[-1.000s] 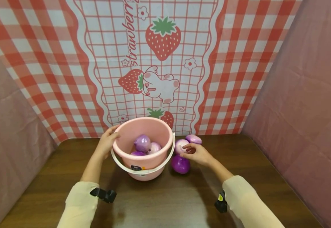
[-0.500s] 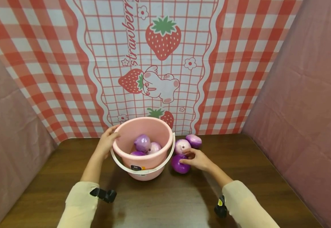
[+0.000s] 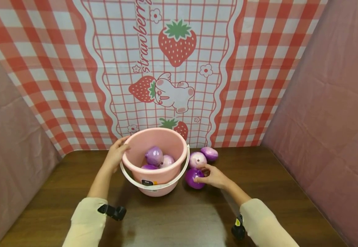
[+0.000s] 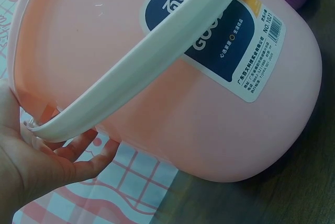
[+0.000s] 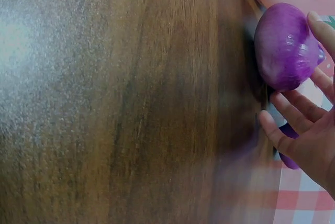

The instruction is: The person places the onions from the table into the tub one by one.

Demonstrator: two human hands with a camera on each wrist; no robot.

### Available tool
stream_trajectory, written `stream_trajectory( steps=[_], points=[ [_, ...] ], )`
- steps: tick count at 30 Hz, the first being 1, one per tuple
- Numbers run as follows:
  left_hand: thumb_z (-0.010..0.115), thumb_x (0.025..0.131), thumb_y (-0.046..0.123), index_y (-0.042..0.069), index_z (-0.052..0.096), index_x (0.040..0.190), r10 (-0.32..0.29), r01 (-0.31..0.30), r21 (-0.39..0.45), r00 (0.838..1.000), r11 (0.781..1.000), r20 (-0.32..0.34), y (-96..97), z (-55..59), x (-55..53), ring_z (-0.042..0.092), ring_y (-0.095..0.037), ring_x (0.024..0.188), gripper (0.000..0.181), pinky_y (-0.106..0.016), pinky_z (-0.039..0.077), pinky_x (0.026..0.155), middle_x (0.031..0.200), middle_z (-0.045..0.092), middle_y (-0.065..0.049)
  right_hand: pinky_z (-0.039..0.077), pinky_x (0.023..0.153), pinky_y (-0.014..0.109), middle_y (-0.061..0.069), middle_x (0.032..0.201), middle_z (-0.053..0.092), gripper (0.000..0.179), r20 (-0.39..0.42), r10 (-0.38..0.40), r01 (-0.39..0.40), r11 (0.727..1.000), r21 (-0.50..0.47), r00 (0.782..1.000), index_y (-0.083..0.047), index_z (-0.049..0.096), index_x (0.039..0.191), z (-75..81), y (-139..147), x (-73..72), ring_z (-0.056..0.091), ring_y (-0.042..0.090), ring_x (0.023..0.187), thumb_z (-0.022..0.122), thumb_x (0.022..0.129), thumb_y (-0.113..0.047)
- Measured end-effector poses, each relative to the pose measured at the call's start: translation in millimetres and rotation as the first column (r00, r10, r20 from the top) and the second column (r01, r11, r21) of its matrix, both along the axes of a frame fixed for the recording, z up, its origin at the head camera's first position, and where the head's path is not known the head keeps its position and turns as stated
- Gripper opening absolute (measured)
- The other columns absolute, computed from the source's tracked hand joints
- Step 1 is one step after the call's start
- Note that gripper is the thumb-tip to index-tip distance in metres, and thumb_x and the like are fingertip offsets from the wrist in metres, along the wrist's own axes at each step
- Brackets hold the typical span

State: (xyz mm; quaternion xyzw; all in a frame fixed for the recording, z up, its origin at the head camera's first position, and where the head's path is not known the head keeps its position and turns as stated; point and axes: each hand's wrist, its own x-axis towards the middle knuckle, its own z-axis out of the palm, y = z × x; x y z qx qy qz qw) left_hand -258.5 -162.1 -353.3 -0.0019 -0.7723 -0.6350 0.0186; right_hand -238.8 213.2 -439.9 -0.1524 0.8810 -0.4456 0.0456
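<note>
A pink bucket (image 3: 166,175) stands on the wooden table with its white handle (image 3: 158,187) lowered across the front. My left hand (image 3: 114,156) grips the bucket's left rim; in the left wrist view its fingers (image 4: 102,158) reach round outside, near the handle's hinge. Inside lie a light purple onion (image 3: 154,156), a paler one (image 3: 167,160) and a darker one (image 3: 149,167). Right of the bucket, my right hand (image 3: 214,176) has thumb and fingers about a deep purple onion (image 3: 192,179), pinching it low at the table. The right wrist view shows the thumb against this onion (image 5: 282,46).
Behind the held onion sit a whitish onion (image 3: 197,159) and a two-toned purple onion (image 3: 210,154). A checked strawberry cloth (image 3: 210,99) hangs at the table's back edge. Pink cloth walls (image 3: 318,103) close in both sides. Bare wooden tabletop (image 3: 172,219) lies in front.
My right hand has come down from above the onions and its thumb and fingers have closed about the deep purple one. The left hand and the bucket have stayed put.
</note>
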Motion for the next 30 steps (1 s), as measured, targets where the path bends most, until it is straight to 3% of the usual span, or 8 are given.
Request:
stream_trajectory(
  steps=[10,19,30],
  points=[
    [0.046,0.089,0.011,0.008,0.036,0.144,0.002,-0.002,0.0,1.0,1.0,-0.003,-0.5,-0.4,0.0,0.051,-0.028,0.106,0.056,-0.029,0.052,0.086,0.132,0.042,-0.023,0.053,0.08,0.034,0.022,0.113,0.061,0.059,-0.007,0.009,-0.009,1.0,-0.013,1.0,0.002,0.054,0.124,0.6,-2,2.4,0.062,0.029,0.098,0.077,0.074,-0.021],
    [0.047,0.089,0.01,0.009,0.037,0.144,0.005,-0.006,0.023,1.0,1.0,0.005,-0.4,-2.5,-0.9,0.05,-0.027,0.107,0.056,-0.024,0.051,0.083,0.134,0.041,-0.021,0.052,0.078,0.028,0.021,0.113,0.062,0.06,-0.034,0.028,-0.028,1.0,0.0,0.999,0.001,0.054,0.122,1.2,2,0.8,0.062,0.025,0.096,0.077,0.074,-0.025],
    [0.047,0.088,0.011,0.009,0.036,0.144,0.001,-0.001,0.021,1.0,1.0,0.002,-0.5,-1.9,-1.3,0.048,-0.029,0.113,0.057,-0.028,0.05,0.088,0.14,0.039,-0.021,0.051,0.073,0.027,0.024,0.118,0.06,0.058,-0.009,0.009,-0.009,0.998,-0.058,1.0,0.0,0.053,0.124,15.2,10,-0.2,0.061,0.029,0.099,0.077,0.075,-0.021]
  ],
)
